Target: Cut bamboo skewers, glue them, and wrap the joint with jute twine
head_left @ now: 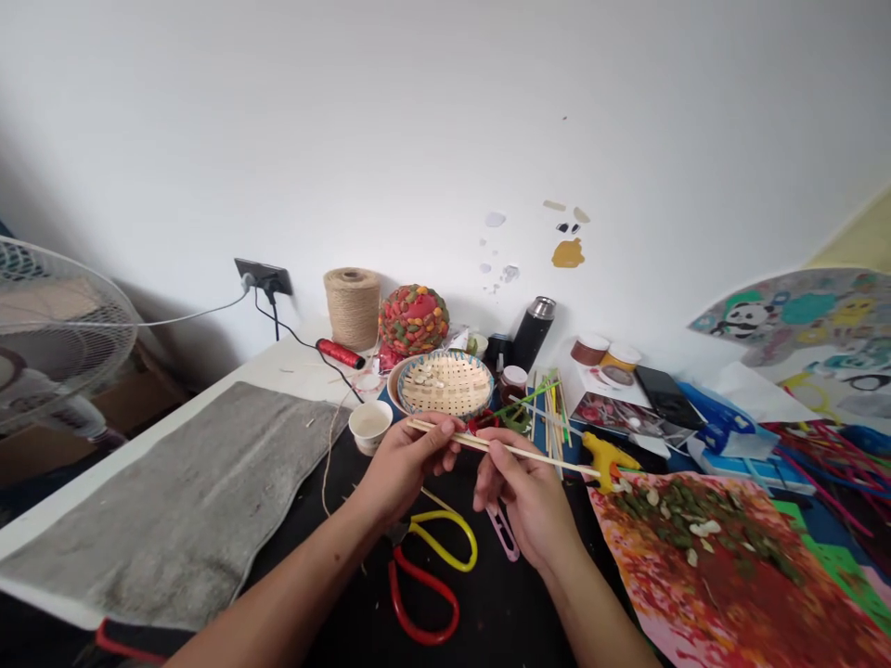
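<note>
"Both the left hand (404,464) and right hand (530,506) pinch what?"
"Thin, straight, pale wooden sticks (549,458), above the flat black surface (497,622), toward its far edge."
"Why two grips?"
"Probably to keep them aligned and steady."

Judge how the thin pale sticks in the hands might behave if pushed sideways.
The thin pale sticks look fairly stiff, running straight between the left hand and right hand. They are probably light, since a pinch grip supports them. Slender for their length, they might snap under a hard push.
</note>
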Tool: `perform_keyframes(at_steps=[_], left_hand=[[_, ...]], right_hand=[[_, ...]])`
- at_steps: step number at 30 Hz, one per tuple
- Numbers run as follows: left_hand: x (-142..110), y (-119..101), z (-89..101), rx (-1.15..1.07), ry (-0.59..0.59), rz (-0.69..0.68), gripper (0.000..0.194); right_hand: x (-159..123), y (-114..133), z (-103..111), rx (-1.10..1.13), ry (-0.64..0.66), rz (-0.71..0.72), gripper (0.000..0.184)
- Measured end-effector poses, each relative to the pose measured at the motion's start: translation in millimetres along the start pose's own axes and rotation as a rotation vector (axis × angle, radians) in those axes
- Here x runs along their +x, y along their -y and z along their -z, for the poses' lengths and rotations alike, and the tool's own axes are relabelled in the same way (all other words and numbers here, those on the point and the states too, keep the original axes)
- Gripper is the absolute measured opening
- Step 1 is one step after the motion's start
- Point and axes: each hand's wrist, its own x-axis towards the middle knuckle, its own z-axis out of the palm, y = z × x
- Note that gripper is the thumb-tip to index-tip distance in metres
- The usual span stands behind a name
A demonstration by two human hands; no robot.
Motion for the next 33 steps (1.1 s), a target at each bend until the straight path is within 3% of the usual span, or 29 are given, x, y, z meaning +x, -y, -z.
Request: perform_keyframes(at_steps=[7, 15, 33], left_hand=[[-3, -4, 2.7, 0.059, -0.004, -0.035, 0.040], [-3, 3, 6.4, 0.111, 0.022, -0.030, 0.040], [-1, -7, 9.0, 0.061, 0.084, -0.007, 0.032]], right_hand=[[0, -2, -4, 0.053, -0.069, -0.014, 0.055], [-1, -6, -6, 0.052, -0.072, -0.025, 0.050], [-1, -1, -4, 0.074, -0.017, -0.015, 0.042]])
